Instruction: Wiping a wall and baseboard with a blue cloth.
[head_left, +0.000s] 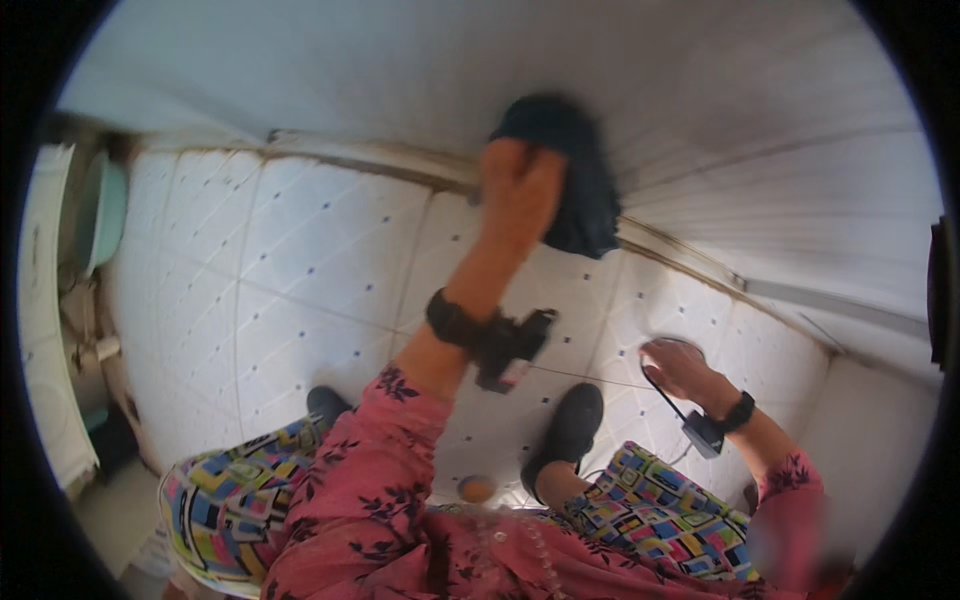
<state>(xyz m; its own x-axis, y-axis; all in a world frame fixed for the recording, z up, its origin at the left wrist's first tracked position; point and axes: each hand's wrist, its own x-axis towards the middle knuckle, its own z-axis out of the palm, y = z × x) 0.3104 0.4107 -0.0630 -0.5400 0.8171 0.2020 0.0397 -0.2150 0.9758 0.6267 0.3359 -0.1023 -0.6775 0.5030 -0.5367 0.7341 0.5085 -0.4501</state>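
My left hand (523, 180) reaches forward and grips a dark cloth (589, 199), pressed to the large white upright panel (420, 67). Motion blurs the cloth and this hand, and its fingertips are hidden. Lower on the right, my right hand (681, 369) hangs over the tiled floor with its fingers partly bent. A thin black cable (660, 390) loops around that hand from a small black device (703, 433) at the wrist. Whether the fingers hold the cable cannot be made out. Strapped to my left wrist is another black device (514, 349).
White floor tiles (315, 300) with small blue diamonds lie below me. A pale ledge (675, 259) runs along the panel's foot. At the left are a light green basin (105, 214) and a white appliance (45, 322). A small orange round thing (476, 490) lies near my shoe (574, 427).
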